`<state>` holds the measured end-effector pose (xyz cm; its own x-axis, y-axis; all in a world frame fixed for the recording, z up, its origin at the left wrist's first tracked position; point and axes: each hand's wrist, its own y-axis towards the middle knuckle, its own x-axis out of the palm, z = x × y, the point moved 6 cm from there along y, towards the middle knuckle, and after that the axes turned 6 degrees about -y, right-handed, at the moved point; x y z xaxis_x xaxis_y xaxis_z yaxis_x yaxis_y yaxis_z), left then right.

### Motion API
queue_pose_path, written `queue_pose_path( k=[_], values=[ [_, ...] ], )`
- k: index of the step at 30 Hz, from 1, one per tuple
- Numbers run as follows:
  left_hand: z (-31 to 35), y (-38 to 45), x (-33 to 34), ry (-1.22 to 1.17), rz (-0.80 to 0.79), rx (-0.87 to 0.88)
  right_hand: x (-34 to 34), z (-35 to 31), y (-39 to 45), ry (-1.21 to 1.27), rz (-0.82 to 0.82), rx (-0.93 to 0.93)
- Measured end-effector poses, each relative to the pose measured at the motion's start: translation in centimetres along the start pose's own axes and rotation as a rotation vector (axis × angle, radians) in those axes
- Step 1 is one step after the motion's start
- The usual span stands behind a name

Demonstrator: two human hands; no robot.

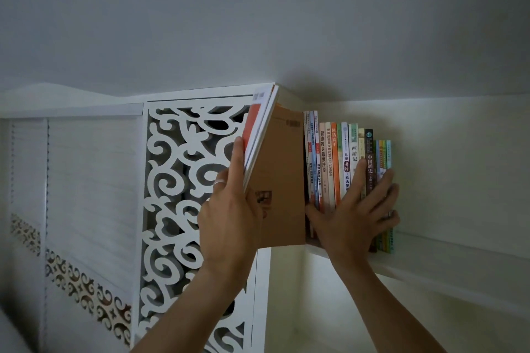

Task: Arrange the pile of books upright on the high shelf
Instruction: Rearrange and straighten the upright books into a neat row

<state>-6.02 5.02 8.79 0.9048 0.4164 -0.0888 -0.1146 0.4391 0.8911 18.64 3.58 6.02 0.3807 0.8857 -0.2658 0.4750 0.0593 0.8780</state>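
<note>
A row of several upright books (329, 157) stands on the high white shelf (430, 264). My right hand (355, 209) lies spread against their spines, thumb at the row's left foot and fingers reaching the right end. My left hand (232, 209) grips a few large thin books (259, 135) that lean to the right at the left end of the row. Against them stands a big brown book (282, 169), its cover facing me. The thumb of my left hand is hidden behind the thin books.
A white cabinet side panel with cut-out scrollwork (183, 180) rises just left of the shelf. Bare white shelf stretches to the right of the books. The wall and ceiling (258, 23) close in above.
</note>
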Motion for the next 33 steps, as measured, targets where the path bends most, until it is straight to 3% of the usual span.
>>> queue_pose_path(
  k=[8, 11, 13, 16, 20, 23, 27, 31, 33],
  values=[
    [1.3, -0.1, 0.0, -0.055, -0.052, 0.103, 0.4, -0.1, 0.0, 0.001, -0.008, 0.020],
    [2.7, -0.8, 0.0, -0.252, -0.049, 0.063, 0.3, -0.2, -0.2, -0.026, 0.010, 0.006],
    [2.8, -1.0, 0.3, -0.421, -0.045, -0.027, -0.2, -0.7, -0.4, -0.018, 0.065, -0.074],
    [2.0, -1.1, 0.9, -0.485, -0.021, -0.082, -0.6, -2.4, -0.9, 0.034, 0.149, -0.309],
    [0.0, -1.1, 1.6, -0.531, -0.007, -0.139, -0.3, -3.6, -1.3, 0.043, 0.119, -0.462],
    [-1.0, -1.1, 2.3, -0.678, -0.033, -0.228, -0.5, -3.3, -1.0, 0.096, 0.107, -0.414],
    [-1.1, -0.9, 2.7, -0.785, -0.129, -0.204, -0.7, -2.6, -0.9, 0.094, 0.127, -0.339],
    [-0.3, -1.2, 2.8, -0.558, -0.107, -0.056, -1.2, -1.5, -0.6, 0.012, 0.146, -0.208],
    [0.2, -1.3, 2.4, -0.485, -0.054, -0.063, -1.2, -0.7, -0.1, -0.041, 0.113, -0.138]
  ],
)
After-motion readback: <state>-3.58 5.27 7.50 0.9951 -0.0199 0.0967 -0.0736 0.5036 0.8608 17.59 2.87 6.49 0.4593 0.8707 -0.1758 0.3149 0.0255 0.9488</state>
